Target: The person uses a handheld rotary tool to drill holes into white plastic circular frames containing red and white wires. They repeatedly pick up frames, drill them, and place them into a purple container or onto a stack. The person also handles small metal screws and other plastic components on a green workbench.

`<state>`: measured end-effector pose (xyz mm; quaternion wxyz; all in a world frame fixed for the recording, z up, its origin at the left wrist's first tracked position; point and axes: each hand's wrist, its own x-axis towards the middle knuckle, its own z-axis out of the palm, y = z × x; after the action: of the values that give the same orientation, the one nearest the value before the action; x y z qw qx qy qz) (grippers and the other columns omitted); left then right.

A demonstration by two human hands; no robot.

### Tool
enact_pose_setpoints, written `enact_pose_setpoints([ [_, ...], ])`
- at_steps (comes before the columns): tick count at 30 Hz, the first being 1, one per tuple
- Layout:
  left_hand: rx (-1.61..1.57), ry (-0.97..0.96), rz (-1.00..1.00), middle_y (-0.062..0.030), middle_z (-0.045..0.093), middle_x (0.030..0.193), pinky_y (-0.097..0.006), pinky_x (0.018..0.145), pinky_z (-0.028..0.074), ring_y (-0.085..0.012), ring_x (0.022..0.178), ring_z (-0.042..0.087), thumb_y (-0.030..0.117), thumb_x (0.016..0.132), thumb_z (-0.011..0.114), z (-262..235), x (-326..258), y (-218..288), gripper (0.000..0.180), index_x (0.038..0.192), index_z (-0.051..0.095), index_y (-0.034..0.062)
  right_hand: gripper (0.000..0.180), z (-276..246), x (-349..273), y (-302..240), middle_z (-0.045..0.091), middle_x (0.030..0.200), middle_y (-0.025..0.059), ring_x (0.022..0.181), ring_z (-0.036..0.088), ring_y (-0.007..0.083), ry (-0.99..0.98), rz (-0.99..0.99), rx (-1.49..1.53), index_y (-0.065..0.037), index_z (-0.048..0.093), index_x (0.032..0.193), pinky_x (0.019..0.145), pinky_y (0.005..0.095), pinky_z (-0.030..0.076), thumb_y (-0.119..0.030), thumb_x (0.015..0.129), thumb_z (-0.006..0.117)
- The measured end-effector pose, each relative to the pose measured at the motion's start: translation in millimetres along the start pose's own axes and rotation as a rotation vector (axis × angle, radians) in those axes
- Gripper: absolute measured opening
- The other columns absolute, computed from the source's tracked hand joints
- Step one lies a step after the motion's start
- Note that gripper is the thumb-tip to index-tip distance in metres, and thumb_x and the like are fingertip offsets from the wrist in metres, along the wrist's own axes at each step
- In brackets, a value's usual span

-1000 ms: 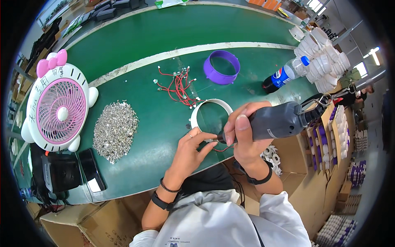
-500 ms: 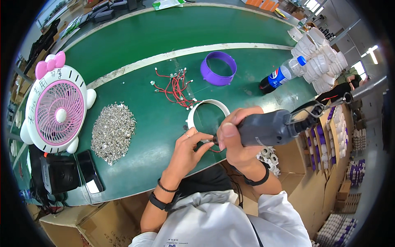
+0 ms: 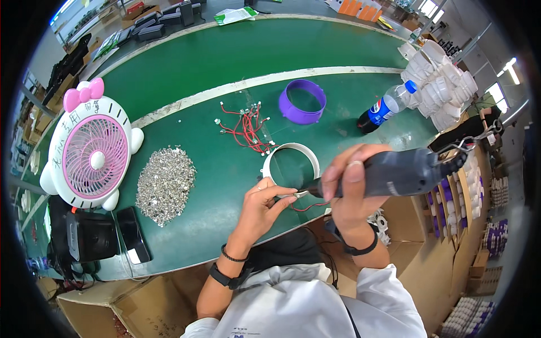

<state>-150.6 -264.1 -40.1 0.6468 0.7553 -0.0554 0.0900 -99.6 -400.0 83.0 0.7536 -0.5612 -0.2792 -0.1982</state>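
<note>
My right hand [image 3: 354, 186] is wrapped round a dark electric screwdriver [image 3: 403, 173], which lies level with its narrow tip pointing left. Just left of that tip, the thumb and forefinger of my left hand [image 3: 261, 207] pinch a small pale piece [image 3: 300, 194], too small to name for certain. A red wire [image 3: 310, 209] curves below it toward my right hand. Behind my fingertips a white plastic ring [image 3: 267, 164] stands on the green table; its near side is partly covered by my left fingers.
Left are a heap of small metal screws [image 3: 164, 186], a pink-and-white fan [image 3: 93, 152] and a phone [image 3: 134, 239]. Beyond the ring lie red wires [image 3: 248, 132] and a purple ring [image 3: 286, 108]. A cola bottle [image 3: 376, 115] and piled white rings [image 3: 437, 84] stand right.
My right hand and the screwdriver have moved right, drawing away from my left fingertips. The small pale piece now shows between them. The whole view has shifted slightly.
</note>
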Motion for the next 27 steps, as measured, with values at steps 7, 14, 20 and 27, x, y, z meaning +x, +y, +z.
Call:
enact_pose_setpoints([
  [7,0.217,0.344,-0.072,-0.0019,0.062,0.083,-0.024,0.066,0.043,-0.0078,0.076,0.052,0.014,0.096,0.065,-60,2,19,0.013,0.101,0.066,0.002,0.017,-33,2,-1,0.061,0.073,0.0112,0.047,0.05,0.0096,0.193,0.018,-0.009,-0.003,0.048,0.104,0.043,0.0235,0.043,-0.004,0.095,0.062],
  [14,0.953,0.359,0.204,-0.016,0.062,0.095,-0.039,0.079,0.05,-0.0324,0.084,0.061,-0.003,0.086,0.058,-167,-19,-3,0.021,0.106,0.061,-0.0001,0.021,-67,10,13,0.067,0.087,0.0003,0.075,0.062,0.0065,0.165,0.225,-0.055,-0.004,0.062,0.104,0.066,0.0244,0.051,-0.01,0.088,0.075],
  [20,0.909,-0.04,0.371,-0.0205,0.061,0.122,-0.049,0.1,0.042,-0.0399,0.115,0.056,0.014,0.086,0.073,-43,5,93,0.035,0.118,0.064,0.0023,0.034,-102,-7,10,0.068,0.096,0.0068,0.083,0.065,0.0132,0.16,0.113,-0.386,-0.002,0.05,0.123,0.08,0.0298,0.051,-0.01,0.094,0.066],
  [27,0.722,-0.19,0.459,-0.0158,0.066,0.104,-0.044,0.086,0.049,-0.036,0.096,0.062,0.004,0.087,0.067,5,10,65,0.018,0.105,0.07,0.0027,0.052,-101,-47,45,0.063,0.121,0.0157,0.105,0.064,0.0204,0.143,0.243,-0.372,0.001,0.037,0.135,0.094,0.0358,0.05,-0.013,0.095,0.067],
])
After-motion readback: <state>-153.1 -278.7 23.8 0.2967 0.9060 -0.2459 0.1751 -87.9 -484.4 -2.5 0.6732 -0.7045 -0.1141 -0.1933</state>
